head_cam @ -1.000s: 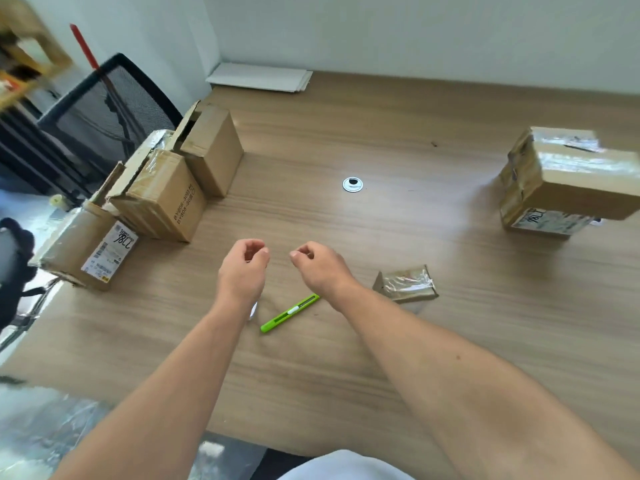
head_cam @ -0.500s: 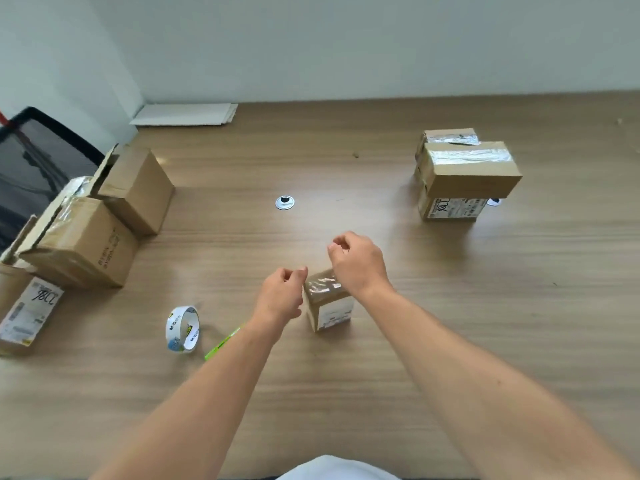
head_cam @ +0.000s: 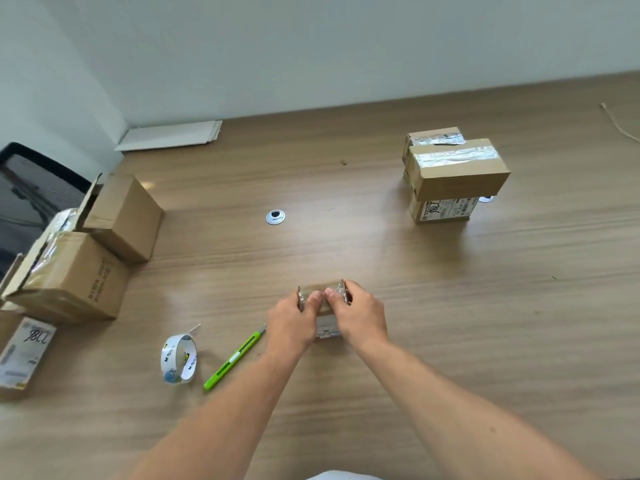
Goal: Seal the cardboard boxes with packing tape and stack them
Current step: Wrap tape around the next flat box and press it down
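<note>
A small cardboard box [head_cam: 325, 325] stands on the wooden table [head_cam: 450, 323] right in front of me, its two top flaps raised. My left hand [head_cam: 292, 323] grips its left side and my right hand [head_cam: 360, 315] grips its right side, thumbs meeting over the opening. A roll of packing tape [head_cam: 179, 362] stands on edge to the left, a green utility knife [head_cam: 235, 358] beside it. Two taped boxes [head_cam: 453, 171] are stacked at the back right.
Three open cardboard boxes [head_cam: 76, 271] crowd the table's left edge, next to a black mesh chair [head_cam: 31, 188]. A round cable grommet [head_cam: 275, 216] sits mid-table. Flat white sheets [head_cam: 173, 135] lie by the wall. A cord [head_cam: 620, 123] trails at the far right.
Both hands have closed in on the small box and now grip its sides with the flaps up. The view swung right, then settled; tape roll and knife came into view.
</note>
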The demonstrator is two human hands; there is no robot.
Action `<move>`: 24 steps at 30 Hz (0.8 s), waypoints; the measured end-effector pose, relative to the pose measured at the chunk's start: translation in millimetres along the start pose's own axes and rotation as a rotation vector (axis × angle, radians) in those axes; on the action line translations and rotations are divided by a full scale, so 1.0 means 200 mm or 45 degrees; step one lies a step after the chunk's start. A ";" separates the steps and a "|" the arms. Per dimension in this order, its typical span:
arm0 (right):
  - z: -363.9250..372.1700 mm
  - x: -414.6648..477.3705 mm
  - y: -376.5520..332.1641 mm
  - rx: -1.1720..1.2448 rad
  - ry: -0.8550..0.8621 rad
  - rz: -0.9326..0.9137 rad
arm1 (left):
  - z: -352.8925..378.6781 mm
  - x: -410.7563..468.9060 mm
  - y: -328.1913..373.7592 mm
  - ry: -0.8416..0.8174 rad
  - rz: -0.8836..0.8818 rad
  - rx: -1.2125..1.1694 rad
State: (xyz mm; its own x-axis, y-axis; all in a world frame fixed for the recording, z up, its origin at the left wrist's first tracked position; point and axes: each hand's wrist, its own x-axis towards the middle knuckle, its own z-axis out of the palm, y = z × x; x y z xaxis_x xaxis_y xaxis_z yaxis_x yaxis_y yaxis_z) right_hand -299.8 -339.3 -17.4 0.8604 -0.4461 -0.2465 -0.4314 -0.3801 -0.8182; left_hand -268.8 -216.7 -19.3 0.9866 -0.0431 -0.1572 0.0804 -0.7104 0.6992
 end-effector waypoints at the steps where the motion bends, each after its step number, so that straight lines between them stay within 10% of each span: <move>1: 0.00 0.01 0.00 -0.020 0.009 -0.034 | -0.01 0.01 0.00 -0.010 0.013 0.036; 24: -0.02 0.05 0.00 -0.040 -0.026 -0.025 | -0.04 0.03 0.04 -0.137 -0.477 -0.736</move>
State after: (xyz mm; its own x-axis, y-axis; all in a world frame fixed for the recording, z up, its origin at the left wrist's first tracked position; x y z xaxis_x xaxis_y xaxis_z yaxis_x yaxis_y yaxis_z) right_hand -291.7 -346.4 -17.5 0.8740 -0.4216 -0.2414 -0.4224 -0.4138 -0.8064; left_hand -261.7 -217.8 -9.1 0.8603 0.0413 -0.5081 0.5050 -0.2045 0.8385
